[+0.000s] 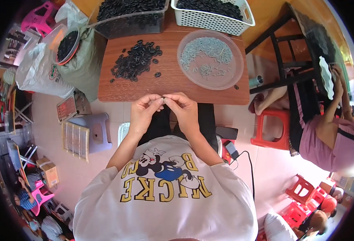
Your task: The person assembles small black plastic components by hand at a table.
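My left hand [144, 111] and my right hand [184, 111] meet at the near edge of the wooden table [169, 90]. Both are closed, with thumbs and index fingers pinched together tip to tip. A tiny dark thing seems to sit between the fingertips, mostly hidden by them. Beyond my left hand lies a loose pile of small black oval pieces with holes [134, 60]. Past my right hand stands a round, shallow clear tray [235, 76] with many small silvery screw-like pins [207, 50] in it.
A clear bin [128, 30] and a white perforated basket [209, 23], both full of black pieces, stand at the far side. Sacks [80, 68] and a bowl of black pieces [67, 45] are at left. A person on a red stool [271, 128] works at right.
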The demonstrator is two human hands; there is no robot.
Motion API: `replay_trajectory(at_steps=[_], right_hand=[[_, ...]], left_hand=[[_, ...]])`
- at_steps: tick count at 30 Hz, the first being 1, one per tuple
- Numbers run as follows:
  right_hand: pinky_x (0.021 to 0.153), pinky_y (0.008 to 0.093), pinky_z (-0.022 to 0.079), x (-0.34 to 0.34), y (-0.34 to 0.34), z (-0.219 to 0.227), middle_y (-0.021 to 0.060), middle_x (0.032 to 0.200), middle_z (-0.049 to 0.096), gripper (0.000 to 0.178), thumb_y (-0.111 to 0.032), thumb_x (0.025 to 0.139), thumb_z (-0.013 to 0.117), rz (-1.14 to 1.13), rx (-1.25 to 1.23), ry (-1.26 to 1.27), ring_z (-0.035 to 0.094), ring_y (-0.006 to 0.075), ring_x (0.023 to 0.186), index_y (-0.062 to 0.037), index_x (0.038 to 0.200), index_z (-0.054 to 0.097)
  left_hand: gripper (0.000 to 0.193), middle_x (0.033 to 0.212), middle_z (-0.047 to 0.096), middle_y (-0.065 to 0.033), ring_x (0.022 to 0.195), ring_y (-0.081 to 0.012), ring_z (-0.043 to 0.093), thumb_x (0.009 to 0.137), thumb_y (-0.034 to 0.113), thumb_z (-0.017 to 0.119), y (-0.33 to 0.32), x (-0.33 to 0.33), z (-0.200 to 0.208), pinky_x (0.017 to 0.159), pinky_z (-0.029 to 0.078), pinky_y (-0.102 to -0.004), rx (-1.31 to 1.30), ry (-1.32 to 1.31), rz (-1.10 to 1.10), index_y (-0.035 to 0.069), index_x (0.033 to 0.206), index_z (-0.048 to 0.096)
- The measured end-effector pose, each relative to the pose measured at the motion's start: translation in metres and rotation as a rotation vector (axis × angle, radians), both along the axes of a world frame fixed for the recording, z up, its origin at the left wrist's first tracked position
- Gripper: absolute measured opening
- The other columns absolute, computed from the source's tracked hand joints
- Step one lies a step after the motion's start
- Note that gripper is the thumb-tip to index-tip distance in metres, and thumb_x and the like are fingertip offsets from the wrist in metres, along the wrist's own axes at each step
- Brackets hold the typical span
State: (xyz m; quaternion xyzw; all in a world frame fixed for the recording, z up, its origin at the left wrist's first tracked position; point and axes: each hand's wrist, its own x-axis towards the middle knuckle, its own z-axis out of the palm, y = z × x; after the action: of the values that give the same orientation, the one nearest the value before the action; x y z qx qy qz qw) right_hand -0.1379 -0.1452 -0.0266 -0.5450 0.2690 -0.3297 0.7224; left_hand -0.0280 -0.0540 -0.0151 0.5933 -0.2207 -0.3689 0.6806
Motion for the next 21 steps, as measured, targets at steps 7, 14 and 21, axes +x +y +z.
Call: replay_trajectory(at_steps=[7,14,21], right_hand=[[0.07,0.0193,0.043,-0.034,-0.012,-0.018,0.0026,0.089,0.061,0.009,-0.001,0.084,0.062,-0.149,-0.136,0.089,0.055,0.0067,0.078,0.0033,0.092,0.065],[0.068,0.0203,0.044,-0.073,-0.004,-0.087,0.0024,0.084,0.061,0.009,-0.006,0.085,0.063,-0.158,0.042,0.154,0.054,0.0069,0.074,0.0006,0.091,0.064],[0.063,0.0178,0.041,-0.075,-0.012,-0.098,-0.0004,0.084,0.058,0.007,-0.001,0.086,0.061,-0.15,-0.075,0.105,0.05,0.0037,0.071,0.0016,0.091,0.063]], left_hand=[[0.015,0.085,0.064,-0.0081,0.075,-0.0142,0.06,0.085,0.011,0.062,-0.03,0.003,0.022,0.068,0.046,-0.0261,0.214,-0.482,-0.341,-0.001,0.094,0.066],[0.014,0.085,0.064,-0.0132,0.077,-0.0238,0.063,0.079,0.005,0.064,-0.143,0.028,0.043,0.07,0.047,-0.0309,0.187,-1.032,-0.367,-0.001,0.091,0.066],[0.011,0.081,0.066,-0.0179,0.078,-0.0313,0.065,0.074,0.002,0.064,-0.235,0.034,0.006,0.068,0.05,-0.0377,0.302,-1.304,-0.564,-0.001,0.084,0.067]])
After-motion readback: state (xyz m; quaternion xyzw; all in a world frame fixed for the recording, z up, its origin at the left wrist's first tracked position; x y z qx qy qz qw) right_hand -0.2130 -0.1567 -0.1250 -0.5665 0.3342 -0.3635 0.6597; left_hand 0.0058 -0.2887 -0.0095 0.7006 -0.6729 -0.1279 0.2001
